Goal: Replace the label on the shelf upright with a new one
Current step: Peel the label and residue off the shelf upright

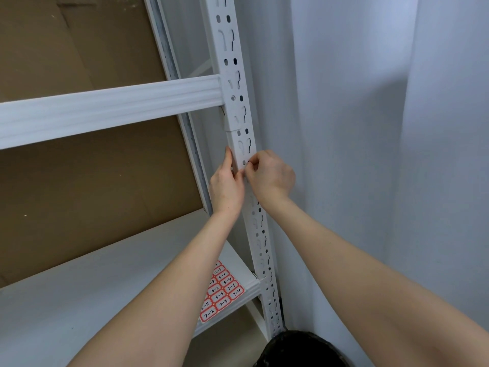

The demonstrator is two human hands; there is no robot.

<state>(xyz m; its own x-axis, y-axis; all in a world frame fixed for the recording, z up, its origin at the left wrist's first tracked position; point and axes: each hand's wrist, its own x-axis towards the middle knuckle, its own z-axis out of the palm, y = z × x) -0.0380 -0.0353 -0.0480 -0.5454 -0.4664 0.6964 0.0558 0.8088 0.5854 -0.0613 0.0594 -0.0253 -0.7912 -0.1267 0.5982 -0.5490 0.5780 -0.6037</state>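
- the label (247, 163) is sitting on the shelf upright (239, 112), mostly hidden under the pinching fingertips of the right hand (270, 177).
- the left hand (226, 188) is gripping the upright's edge just beside them, steadying it.
- peeling slowly from one corner is probably working best here.
- the label sheet (223, 291) is lying well below both hands.

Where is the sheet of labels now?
In the head view, the sheet of labels lies flat on the lower shelf, at its right front corner next to the upright.
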